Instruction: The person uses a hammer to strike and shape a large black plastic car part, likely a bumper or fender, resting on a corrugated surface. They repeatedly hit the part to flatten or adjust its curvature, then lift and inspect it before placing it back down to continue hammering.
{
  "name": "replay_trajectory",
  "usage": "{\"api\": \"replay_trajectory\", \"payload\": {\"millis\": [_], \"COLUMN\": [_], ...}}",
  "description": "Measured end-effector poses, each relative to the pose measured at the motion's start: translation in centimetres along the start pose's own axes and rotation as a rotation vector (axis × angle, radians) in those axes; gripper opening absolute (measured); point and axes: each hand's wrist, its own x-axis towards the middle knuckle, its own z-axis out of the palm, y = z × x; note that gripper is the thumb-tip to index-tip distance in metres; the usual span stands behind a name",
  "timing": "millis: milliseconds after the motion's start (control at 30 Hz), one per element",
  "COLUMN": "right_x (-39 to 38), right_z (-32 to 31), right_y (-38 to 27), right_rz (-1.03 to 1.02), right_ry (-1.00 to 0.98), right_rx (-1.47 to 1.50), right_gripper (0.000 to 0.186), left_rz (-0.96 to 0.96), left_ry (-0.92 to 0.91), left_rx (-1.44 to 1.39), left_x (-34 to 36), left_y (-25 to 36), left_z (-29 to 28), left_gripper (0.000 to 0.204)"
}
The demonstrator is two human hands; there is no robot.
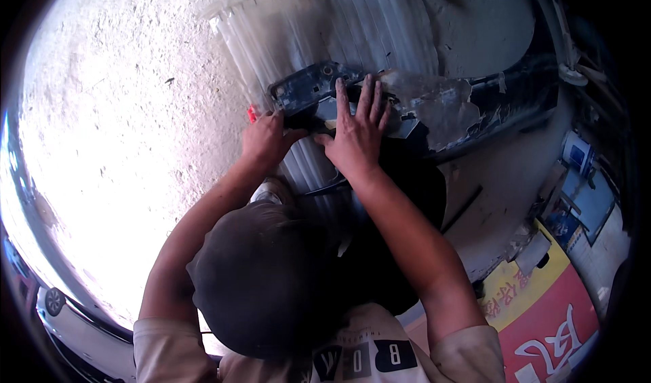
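Observation:
A long, dark, battered panel, resembling a car bumper, lies across the ground ahead of me, its grey coating torn and peeling. At its left end sits a black plastic section with holes and a raised rim. My left hand is closed on the near left edge of that end, fingertips curled over it and thumb along the near side. Resting on the panel, my right hand has its fingers stretched and spread. What lies under its palm is hidden. A small red object is just beyond my left hand.
Under the panel is a ribbed translucent sheet on rough concrete. My shoe and dark-trousered knee are close below. A yellow and red signboard and boxes stand at right; a car is lower left.

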Motion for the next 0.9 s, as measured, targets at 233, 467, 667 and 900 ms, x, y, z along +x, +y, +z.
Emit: {"api": "replay_trajectory", "payload": {"millis": [233, 467, 667, 900], "right_x": [-0.2, -0.3, -0.6, -1.5], "right_z": [-0.1, -0.3, -0.7, -1.3], "right_y": [-0.2, -0.1, 0.2, 3.4], "right_rz": [-0.005, 0.016, -0.061, -0.258], "right_ry": [-0.004, -0.011, 0.018, 0.16], "right_rx": [-0.014, -0.01, 0.018, 0.283], "right_gripper": [0.102, 0.104, 0.107, 0.096], "left_rz": [-0.015, -0.073, -0.008, -0.061], "left_ry": [0.036, -0.054, -0.12, 0.02], "left_rx": [-0.052, -0.044, -0.435, -0.656], "left_x": [-0.2, 0.0, 0.0, -4.9], "left_y": [0.2, 1.0, -1.9, -6.5], "left_z": [-0.4, -1.2, -2.3, 1.4], "left_gripper": [0.059, 0.064, 0.055, 0.042]}}
